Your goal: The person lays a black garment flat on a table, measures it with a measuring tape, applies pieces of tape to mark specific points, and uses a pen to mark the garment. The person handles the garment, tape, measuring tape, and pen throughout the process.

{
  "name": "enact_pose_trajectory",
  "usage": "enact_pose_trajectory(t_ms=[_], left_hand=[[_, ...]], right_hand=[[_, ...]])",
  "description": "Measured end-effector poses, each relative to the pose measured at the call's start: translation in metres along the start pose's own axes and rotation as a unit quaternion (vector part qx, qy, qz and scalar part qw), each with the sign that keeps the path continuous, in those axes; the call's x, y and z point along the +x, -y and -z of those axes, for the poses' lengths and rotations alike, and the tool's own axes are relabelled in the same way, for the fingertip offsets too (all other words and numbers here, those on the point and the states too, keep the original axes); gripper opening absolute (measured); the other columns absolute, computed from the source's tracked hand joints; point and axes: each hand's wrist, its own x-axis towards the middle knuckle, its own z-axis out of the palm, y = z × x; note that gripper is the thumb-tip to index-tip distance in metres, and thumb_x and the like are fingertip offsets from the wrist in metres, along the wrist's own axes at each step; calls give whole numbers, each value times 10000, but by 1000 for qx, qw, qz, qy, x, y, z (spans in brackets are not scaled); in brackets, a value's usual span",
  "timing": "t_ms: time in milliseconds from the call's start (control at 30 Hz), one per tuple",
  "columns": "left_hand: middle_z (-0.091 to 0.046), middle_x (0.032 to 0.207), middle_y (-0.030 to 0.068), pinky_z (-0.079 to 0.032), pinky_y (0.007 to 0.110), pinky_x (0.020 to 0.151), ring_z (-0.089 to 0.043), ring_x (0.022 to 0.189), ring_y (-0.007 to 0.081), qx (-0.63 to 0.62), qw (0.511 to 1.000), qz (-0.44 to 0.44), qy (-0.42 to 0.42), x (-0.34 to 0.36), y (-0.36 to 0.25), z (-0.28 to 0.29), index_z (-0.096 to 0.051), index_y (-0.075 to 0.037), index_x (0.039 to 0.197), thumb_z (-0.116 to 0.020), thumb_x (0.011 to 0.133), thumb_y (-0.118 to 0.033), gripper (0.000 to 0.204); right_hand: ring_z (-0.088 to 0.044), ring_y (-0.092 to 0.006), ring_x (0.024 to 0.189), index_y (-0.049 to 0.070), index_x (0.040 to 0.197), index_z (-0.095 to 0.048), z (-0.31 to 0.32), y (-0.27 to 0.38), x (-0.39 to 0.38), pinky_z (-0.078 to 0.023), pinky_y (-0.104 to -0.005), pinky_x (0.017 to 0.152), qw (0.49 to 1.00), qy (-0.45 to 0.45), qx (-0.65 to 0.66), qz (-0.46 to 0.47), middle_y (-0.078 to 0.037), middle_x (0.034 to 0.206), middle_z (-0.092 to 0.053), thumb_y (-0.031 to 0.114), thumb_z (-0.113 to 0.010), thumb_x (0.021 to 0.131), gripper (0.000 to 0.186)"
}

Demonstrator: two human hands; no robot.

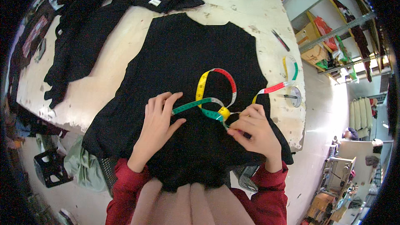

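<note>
A black garment piece (pixel 196 50) lies spread over the table in front of me, its lower part hanging over the near edge. On it a multicoloured tape measure (pixel 226 112) curls in loops of yellow, red, white and green, and one length trails right across the tabletop. My right hand (pixel 260 133) pinches the tape between thumb and fingers; something thin and dark shows under its palm, too hidden to name. Flat on the fabric rests my left hand (pixel 154 125), fingers and thumb apart, beside the tape's green stretch.
More black garments (pixel 91 37) lie at the table's left and far side. A pen (pixel 280 40) and a round clear object (pixel 293 96) sit along the right of the worn white table (pixel 260 12). A black crate (pixel 50 168) stands below left; shelves (pixel 333 29) rise at far right.
</note>
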Motion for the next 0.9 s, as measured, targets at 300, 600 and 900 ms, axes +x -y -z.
enact_pose_trajectory(t_ms=[300, 600, 900], left_hand=[[-594, 807, 8, -396, 237, 617, -485, 698, 84, -170, 965, 177, -93, -7, 58, 67, -684, -6, 974, -567, 934, -44, 130], [-512, 811, 1, -393, 223, 693, -468, 753, 85, -17, 894, 229, -385, -62, 194, 150, -626, -16, 1127, -471, 1021, -139, 224], [-644, 844, 76, -474, 361, 741, -618, 815, 278, -88, 984, -99, 115, 0, -1, 99, -647, -73, 919, -725, 820, -154, 151]], right_hand=[[-536, -297, 1107, 63, 1108, -585, -29, -58, -22, -391, -421, 1013, 987, 27, -147, -60, -121, 1111, -564, 59, -705, 754, 374], [-555, -265, 1020, 103, 1106, -597, 77, -132, 17, -386, -452, 940, 864, -38, -481, -146, -95, 998, -565, 81, -504, 877, 248], [-421, -337, 1348, 21, 1412, -403, 16, 41, 101, -315, -412, 1132, 992, -5, 125, 12, -186, 1422, -460, 199, -791, 774, 768]])
